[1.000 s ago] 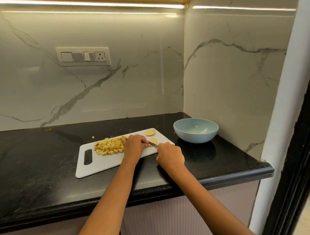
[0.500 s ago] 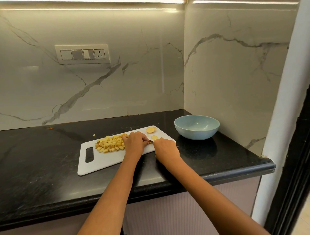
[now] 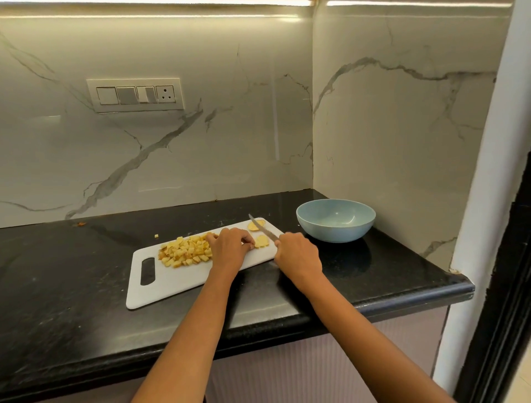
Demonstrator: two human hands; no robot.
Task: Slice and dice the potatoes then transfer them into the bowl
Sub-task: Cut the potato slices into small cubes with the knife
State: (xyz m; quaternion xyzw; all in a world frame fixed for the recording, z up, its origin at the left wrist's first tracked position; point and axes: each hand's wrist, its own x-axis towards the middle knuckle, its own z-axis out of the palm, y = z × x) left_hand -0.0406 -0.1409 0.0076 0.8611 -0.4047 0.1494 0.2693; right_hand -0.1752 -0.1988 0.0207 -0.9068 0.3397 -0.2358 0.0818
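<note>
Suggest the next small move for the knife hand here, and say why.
Probably bring the knife down through the potato slice that the left hand steadies. The right hand holds the blade raised over it, a second slice lies uncut, and the bowl is empty.

Black stone countertop (image 3: 71, 287) with pale speckling and a rounded front edge, meeting white grey-veined marble backsplash (image 3: 230, 129) on the rear and right walls. White switch plate (image 3: 135, 95) set into the rear wall, 4 modules in a row, the rightmost a socket (image 3: 165, 94); a light strip (image 3: 172, 3) runs along the top of the wall. Small orange scrap (image 3: 81, 223) on the counter at the wall's foot; ribbed pale cabinet front (image 3: 316, 371) below the counter; white pillar (image 3: 488, 201) and dark frame (image 3: 508, 287) at right.
</note>
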